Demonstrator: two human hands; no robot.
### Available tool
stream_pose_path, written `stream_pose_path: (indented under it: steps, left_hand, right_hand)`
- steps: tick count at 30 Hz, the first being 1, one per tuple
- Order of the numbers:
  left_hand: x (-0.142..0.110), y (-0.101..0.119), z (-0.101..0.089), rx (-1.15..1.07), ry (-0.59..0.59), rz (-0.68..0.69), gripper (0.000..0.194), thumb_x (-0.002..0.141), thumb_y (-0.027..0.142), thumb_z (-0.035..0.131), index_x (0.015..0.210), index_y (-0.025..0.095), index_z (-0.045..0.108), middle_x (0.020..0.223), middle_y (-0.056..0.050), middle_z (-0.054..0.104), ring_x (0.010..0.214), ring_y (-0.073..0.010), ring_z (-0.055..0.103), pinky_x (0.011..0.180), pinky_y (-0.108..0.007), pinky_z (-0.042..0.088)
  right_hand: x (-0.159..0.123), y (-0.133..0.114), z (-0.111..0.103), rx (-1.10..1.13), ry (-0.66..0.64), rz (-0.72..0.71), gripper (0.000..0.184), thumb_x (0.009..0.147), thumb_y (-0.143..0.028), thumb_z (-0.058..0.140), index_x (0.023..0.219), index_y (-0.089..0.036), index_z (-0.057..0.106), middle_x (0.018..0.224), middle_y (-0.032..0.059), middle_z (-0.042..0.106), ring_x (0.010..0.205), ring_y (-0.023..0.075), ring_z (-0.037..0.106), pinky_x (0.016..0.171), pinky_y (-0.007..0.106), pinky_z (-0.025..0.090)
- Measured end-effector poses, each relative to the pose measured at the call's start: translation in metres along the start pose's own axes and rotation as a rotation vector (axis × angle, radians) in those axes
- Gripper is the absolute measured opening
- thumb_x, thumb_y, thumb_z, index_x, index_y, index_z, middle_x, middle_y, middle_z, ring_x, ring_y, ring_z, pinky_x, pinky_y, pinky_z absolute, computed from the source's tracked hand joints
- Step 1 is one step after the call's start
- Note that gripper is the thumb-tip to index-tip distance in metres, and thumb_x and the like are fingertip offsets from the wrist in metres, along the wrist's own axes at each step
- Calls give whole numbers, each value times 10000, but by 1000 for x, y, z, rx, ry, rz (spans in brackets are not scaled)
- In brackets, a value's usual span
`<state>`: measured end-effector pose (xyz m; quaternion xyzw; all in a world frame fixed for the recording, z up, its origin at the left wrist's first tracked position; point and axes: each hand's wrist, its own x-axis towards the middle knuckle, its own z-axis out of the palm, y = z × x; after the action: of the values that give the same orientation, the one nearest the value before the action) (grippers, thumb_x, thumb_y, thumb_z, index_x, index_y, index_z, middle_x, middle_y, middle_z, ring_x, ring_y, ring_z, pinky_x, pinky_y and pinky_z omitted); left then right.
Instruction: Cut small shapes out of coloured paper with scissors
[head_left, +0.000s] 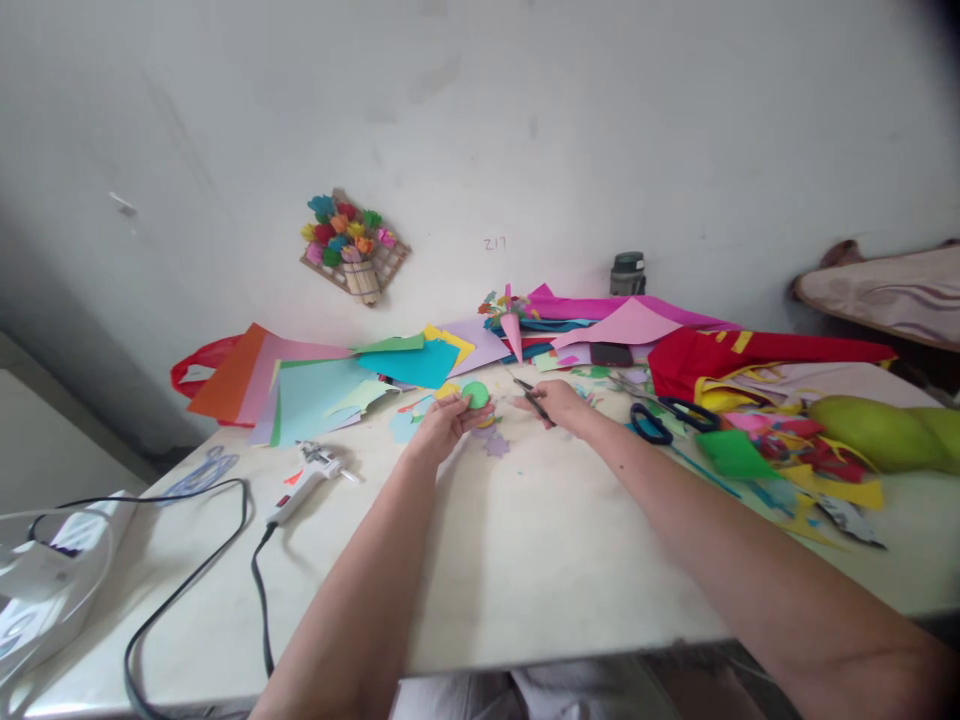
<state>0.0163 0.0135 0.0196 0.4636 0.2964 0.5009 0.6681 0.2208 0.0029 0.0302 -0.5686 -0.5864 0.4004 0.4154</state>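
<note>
My left hand pinches a small round piece of green paper between thumb and fingers, above the middle of the table. Just to the right, my right hand is closed around a pair of dark-handled scissors, the blades pointing up and left toward the paper. A gap separates the blades from the green piece. Beneath and beside my left hand lie cut scraps, among them a lilac paper shape. Part of the scissors' handle is hidden by my fingers.
A glue gun with its black cord lies left, near a white power strip. Coloured paper sheets line the back. Larger scissors, a phone, scraps and red cloth lie right. A dark-lidded jar stands behind.
</note>
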Motion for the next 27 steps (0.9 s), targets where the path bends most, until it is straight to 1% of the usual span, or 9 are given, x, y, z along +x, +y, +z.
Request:
stream_pose_path:
  steps: [2,5,9,11,15,19,22,24,27]
  left_hand:
    - [0,1,-2,8,2,-10,89,762,175,617,799,93,615,855,-122,686,850,-223,671,870,-357,511]
    - [1,2,-6,25,57,9,82,722,172,661,746,106,620,719,-57,660,688,-151,661,789,-301,542]
    - [3,5,-11,137,142,79,150,638,199,728,673,110,612,559,9,579,521,-82,575,630,-234,551]
    - [4,7,-15,210,203,114,210,593,232,756,683,114,609,536,18,570,490,-78,555,575,-225,540]
    - [5,9,-22,287,330,181,288,528,278,788,663,135,577,506,28,567,458,-86,541,538,-237,524]
    - [5,9,-27,333,354,185,297,552,342,771,678,133,601,546,-7,615,479,-101,552,539,-241,500]
    - [6,7,-28,393,362,180,314,563,378,762,699,127,633,578,-27,624,527,-118,564,540,-239,474]
    - [7,6,-29,453,388,196,324,559,397,759,698,126,646,587,-24,615,557,-125,563,542,-234,451]
    - [11,3,-33,601,453,219,341,584,439,720,716,131,662,587,-7,601,568,-121,540,545,-228,408]
  right_hand:
    - [-1,0,-7,75,46,83,381,600,-462,747,625,-151,528,401,-20,487,302,71,414,277,188,244]
    - [-3,-1,-12,274,21,203,440,681,-573,639,729,-150,531,515,60,596,378,125,526,270,193,253]
    - [-5,-4,-10,397,-31,369,417,767,-553,562,740,-139,517,564,96,621,423,122,555,289,178,301]
    - [-5,-5,-8,429,-41,378,384,780,-506,579,738,-131,510,554,87,612,409,101,535,293,166,300]
    - [-5,-5,-6,519,-16,287,339,796,-460,587,777,-132,504,557,65,607,405,91,523,298,158,304]
    - [-5,-3,-4,435,8,335,295,823,-402,571,789,-112,530,588,85,617,438,102,552,321,164,335]
    - [-4,-2,-1,308,-17,240,276,806,-382,593,841,-111,554,680,104,651,452,109,563,325,176,306]
    - [-3,-2,2,150,-25,84,274,781,-379,615,898,-136,564,760,93,673,497,120,582,360,188,326]
    - [-3,-2,7,-249,0,-170,318,716,-405,661,952,-202,595,863,39,691,694,162,633,520,221,425]
